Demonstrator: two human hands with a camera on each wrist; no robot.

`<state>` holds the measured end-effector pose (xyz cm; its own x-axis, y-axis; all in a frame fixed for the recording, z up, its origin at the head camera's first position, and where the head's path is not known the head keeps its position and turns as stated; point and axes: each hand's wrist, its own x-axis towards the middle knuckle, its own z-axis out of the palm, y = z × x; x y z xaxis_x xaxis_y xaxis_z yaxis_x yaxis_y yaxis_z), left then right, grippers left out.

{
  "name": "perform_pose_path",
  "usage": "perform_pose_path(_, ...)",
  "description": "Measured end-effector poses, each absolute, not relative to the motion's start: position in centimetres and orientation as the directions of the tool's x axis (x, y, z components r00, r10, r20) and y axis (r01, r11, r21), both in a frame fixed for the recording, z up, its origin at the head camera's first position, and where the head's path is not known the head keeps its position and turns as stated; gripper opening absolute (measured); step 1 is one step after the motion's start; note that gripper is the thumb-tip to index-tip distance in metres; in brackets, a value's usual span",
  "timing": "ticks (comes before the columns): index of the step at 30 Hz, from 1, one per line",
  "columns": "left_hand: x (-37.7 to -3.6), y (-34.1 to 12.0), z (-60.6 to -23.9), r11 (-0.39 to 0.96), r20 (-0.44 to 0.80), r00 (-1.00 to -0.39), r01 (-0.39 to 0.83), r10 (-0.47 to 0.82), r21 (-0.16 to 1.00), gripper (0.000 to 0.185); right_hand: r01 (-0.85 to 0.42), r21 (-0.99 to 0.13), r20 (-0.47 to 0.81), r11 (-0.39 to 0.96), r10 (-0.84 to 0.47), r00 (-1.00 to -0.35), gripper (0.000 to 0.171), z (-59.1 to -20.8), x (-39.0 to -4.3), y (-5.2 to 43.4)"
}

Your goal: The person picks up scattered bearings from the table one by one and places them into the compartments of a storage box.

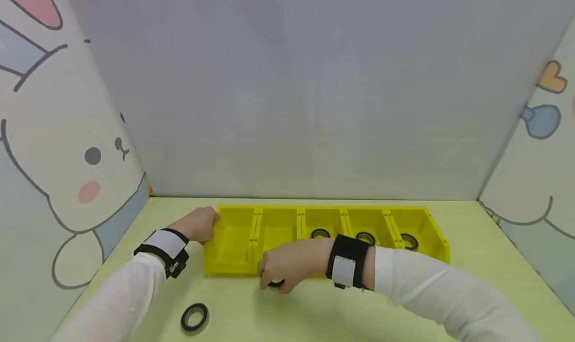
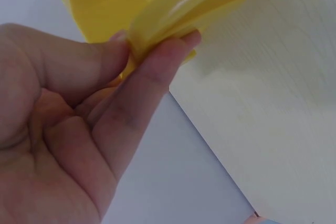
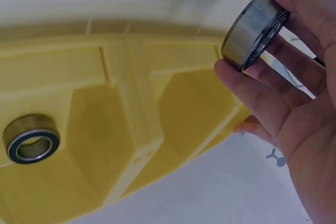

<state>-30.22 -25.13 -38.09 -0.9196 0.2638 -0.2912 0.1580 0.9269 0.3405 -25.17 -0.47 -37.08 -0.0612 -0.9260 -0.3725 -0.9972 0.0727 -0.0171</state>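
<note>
Head view: the left hand (image 1: 199, 224) is set against the left end of the row of yellow plastic bins (image 1: 233, 262); the right hand (image 1: 287, 269) is curled over a black-and-steel ring bearing (image 1: 275, 283) on the pale green surface (image 1: 314, 312) before the second bin. A spare bearing (image 1: 195, 317) lies near the front edge.

Left wrist view: the bin rim (image 2: 173, 9) is pinched between thumb and fingers.

Right wrist view: the bearing (image 3: 254, 30) is gripped by its rim at the fingertips; it is probably heavy, rigid and smooth, best held across the outer race.
</note>
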Motion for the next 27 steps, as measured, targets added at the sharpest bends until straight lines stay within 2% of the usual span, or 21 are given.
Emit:
perform_pose_path(5,-30.4,-25.1,-38.0,0.932,-0.294,-0.921,0.153,0.255,0.329,0.017,-0.968,-0.028,-0.331,0.248,-0.916,-0.225,0.034,-35.9,-26.9,0.3)
perform_pose_path(10,-30.2,-25.0,-37.9,0.931,-0.306,-0.921,0.131,0.241,0.341,0.02,-0.919,-0.009,-0.217,0.395,-0.898,-0.384,0.034,-35.8,-29.0,0.6)
perform_pose_path(12,-30.1,-25.0,-37.8,0.93,-0.307,-0.921,0.128,0.24,0.344,0.021,-0.903,0.017,-0.171,0.429,-0.889,-0.426,0.034,-36.0,-29.9,0.7)
perform_pose_path(16,-30.1,-25.0,-37.8,0.932,-0.295,-0.922,0.145,0.249,0.333,0.023,-0.877,0.051,-0.102,0.477,-0.872,-0.48,0.032,-36.5,-31.4,0.9)
perform_pose_path(19,-30.1,-25.1,-37.7,0.931,-0.289,-0.923,0.155,0.256,0.331,0.026,-0.867,0.03,-0.074,0.498,-0.864,-0.499,0.032,-37.2,-32.2,0.9)
perform_pose_path(22,-30.1,-25.1,-37.7,0.928,-0.288,-0.922,0.152,0.257,0.34,0.029,-0.858,0.0,-0.064,0.514,-0.856,-0.513,0.031,-37.9,-32.5,0.7)
perform_pose_path(27,-30.2,-25.0,-37.9,0.926,-0.271,-0.93,0.147,0.249,0.347,0.025,-0.845,-0.012,-0.075,0.534,-0.844,-0.532,0.028,-39.0,-32.4,0.1)
